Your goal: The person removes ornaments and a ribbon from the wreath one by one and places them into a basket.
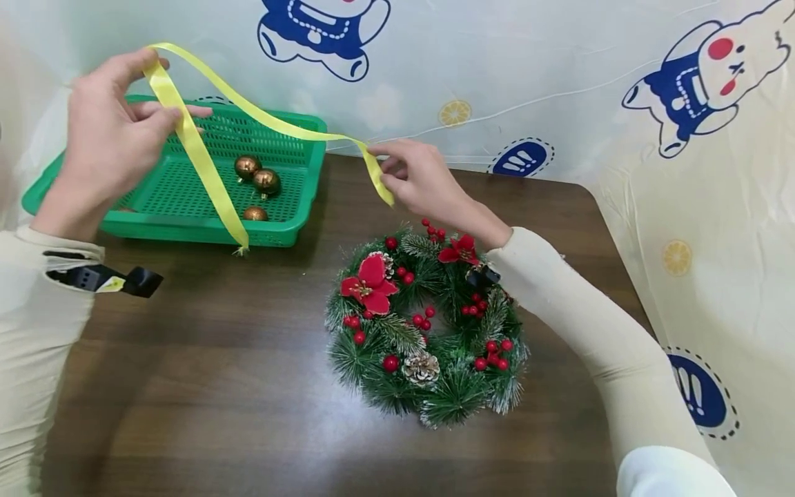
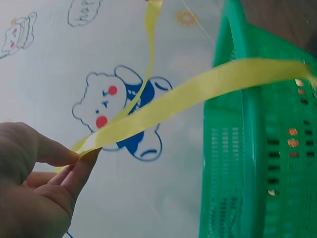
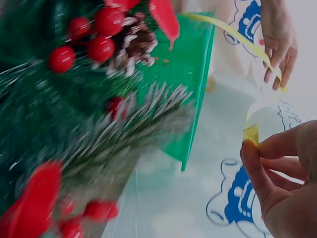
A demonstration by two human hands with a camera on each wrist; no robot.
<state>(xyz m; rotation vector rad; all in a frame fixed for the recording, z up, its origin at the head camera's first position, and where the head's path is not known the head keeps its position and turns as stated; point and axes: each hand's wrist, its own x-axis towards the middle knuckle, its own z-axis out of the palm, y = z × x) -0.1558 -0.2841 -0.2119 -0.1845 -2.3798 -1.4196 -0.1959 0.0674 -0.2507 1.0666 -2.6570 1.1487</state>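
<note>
A yellow ribbon [image 1: 205, 166] is stretched between two hands in the head view. My left hand [image 1: 112, 124] pinches it over the green basket, and one tail hangs down past the basket's front rim to a frayed tip. Near its other end, my right hand [image 1: 422, 176] pinches the ribbon between thumb and index finger, above the back of a Christmas wreath [image 1: 456, 393]. The wreath lies flat on the table, with red berries, pinecones and red poinsettia flowers [image 1: 370, 284]. In the left wrist view the ribbon [image 2: 193, 94] runs from the thumb and fingertips across the basket's edge.
The green plastic basket [image 1: 301, 200] stands at the back left of the brown wooden table [image 1: 236, 386]. Several bronze baubles [image 1: 267, 181] lie inside it. A curtain [image 1: 546, 76] printed with cartoon bears hangs behind and to the right of the table.
</note>
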